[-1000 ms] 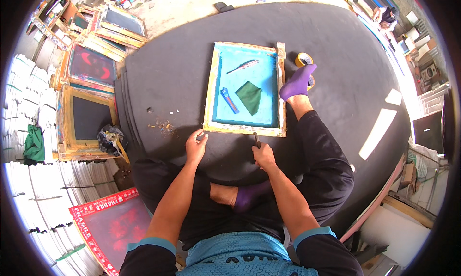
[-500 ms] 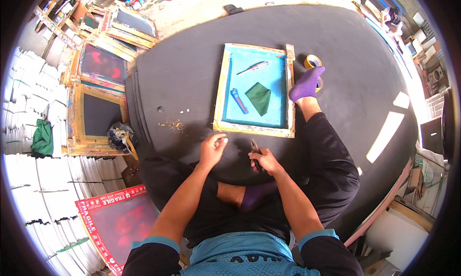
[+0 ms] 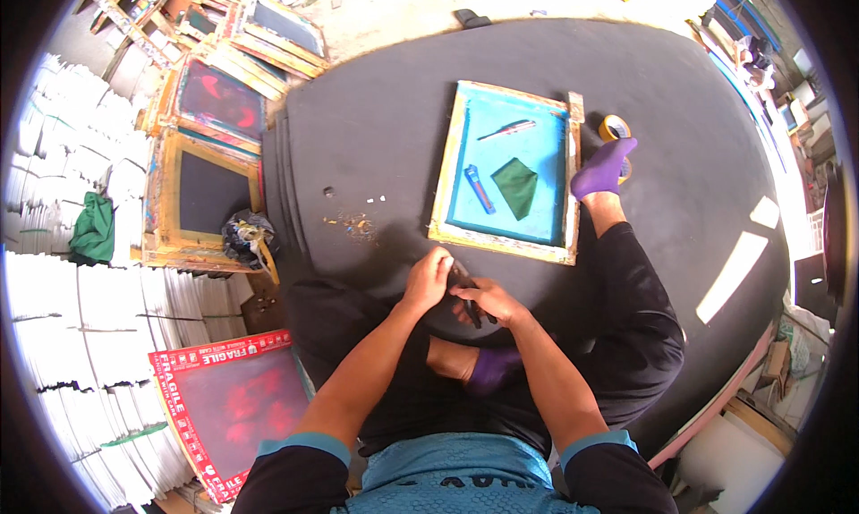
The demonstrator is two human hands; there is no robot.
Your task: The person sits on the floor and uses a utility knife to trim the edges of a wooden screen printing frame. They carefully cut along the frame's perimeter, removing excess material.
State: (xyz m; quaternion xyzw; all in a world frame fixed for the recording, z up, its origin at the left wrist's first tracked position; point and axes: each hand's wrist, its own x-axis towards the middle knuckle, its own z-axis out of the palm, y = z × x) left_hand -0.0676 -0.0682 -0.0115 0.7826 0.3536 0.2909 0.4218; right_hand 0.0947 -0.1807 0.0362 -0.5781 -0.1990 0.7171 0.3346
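My right hand (image 3: 490, 300) is wrapped around a pair of dark pliers (image 3: 477, 316), whose jaws point up toward my left hand (image 3: 429, 280). The fingers of my left hand are pinched together right at the jaws; whatever they grip is too small or hidden to make out. Just beyond both hands lies a wooden screen-printing frame (image 3: 445, 183) with blue mesh. On the mesh rest a blue utility knife (image 3: 480, 189), a folded green cloth (image 3: 515, 188) and a slim red-and-grey tool (image 3: 507, 129).
My purple-socked foot (image 3: 601, 170) is against the frame's right side, near yellow tape rolls (image 3: 614, 127). Small debris (image 3: 356, 225) litters the black padded surface (image 3: 367, 147). More screen frames (image 3: 210, 192) lean at the left, by white paper stacks (image 3: 54, 290).
My left hand has come in to meet the pliers' jaws, its fingers now closed there. My right hand has tilted the pliers toward it. The whole view has shifted slightly.
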